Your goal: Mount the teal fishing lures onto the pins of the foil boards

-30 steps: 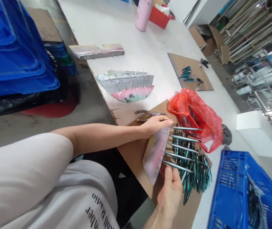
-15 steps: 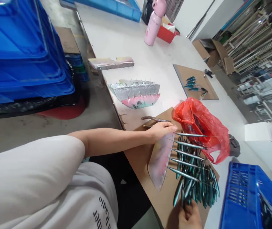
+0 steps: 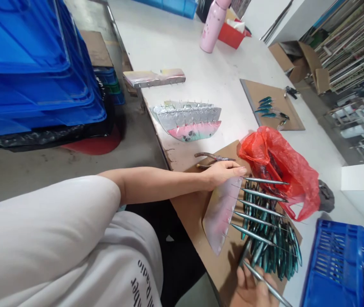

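My left hand grips the upper end of a pink and silver plate. Several slim teal pieces stick out to the right from the plate's edge, side by side. At the bottom, my right hand is closed on a single slim teal piece, its tip pointing up and left toward the plate but apart from it. A pile of dark teal pieces lies on the brown board, partly beneath the plate's row.
Pliers lie beyond my left hand. A red plastic bag and blue basket stand to the right. More plates rest farther up the white table, with a pink bottle. Blue crates are stacked left.
My right hand has lifted one slim teal piece from the pile and turned so the piece shows. The view has shifted slightly; my left hand still holds the plate.
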Tool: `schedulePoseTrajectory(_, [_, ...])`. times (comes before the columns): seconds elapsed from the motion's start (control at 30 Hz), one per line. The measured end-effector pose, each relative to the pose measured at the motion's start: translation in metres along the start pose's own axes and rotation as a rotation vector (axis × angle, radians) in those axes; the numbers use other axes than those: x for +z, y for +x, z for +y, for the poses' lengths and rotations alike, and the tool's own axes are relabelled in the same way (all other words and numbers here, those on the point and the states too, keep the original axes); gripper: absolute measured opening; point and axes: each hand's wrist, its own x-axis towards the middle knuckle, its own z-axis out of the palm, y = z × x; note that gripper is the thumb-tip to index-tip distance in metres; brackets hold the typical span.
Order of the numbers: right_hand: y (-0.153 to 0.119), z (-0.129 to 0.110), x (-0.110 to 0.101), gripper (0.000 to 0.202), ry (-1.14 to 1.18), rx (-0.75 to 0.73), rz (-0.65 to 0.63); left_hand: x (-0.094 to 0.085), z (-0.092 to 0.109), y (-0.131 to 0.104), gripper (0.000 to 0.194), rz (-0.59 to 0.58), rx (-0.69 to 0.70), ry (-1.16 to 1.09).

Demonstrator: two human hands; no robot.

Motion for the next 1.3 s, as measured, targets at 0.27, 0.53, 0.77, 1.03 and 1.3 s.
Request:
schedulePoseTrajectory(0.27, [-0.005, -0.014, 0.069, 0.020, 0.383, 0.204, 0.082, -0.001, 0.000, 0.000, 0.031, 0.006, 0.019, 0.057])
schedulePoseTrajectory(0.53, [-0.005, -0.015, 0.068, 0.021, 0.372, 0.177, 0.023, -0.001, -0.003, 0.003, 0.030, -0.001, 0.037, 0.067])
schedulePoseTrajectory(0.77, [-0.006, -0.018, 0.068, 0.019, 0.314, 0.172, 0.019, -0.001, -0.001, 0.001, 0.030, -0.002, 0.012, 0.090])
schedulePoseTrajectory(1.03, [-0.004, -0.018, 0.069, 0.019, 0.375, 0.217, -0.009, -0.002, 0.000, 0.000, 0.030, -0.006, 0.020, 0.081])
schedulePoseTrajectory(1.3, [-0.013, -0.019, 0.070, 0.032, 0.227, 0.106, 0.103, -0.001, -0.001, 0.001, 0.030, 0.008, 0.030, 0.081])
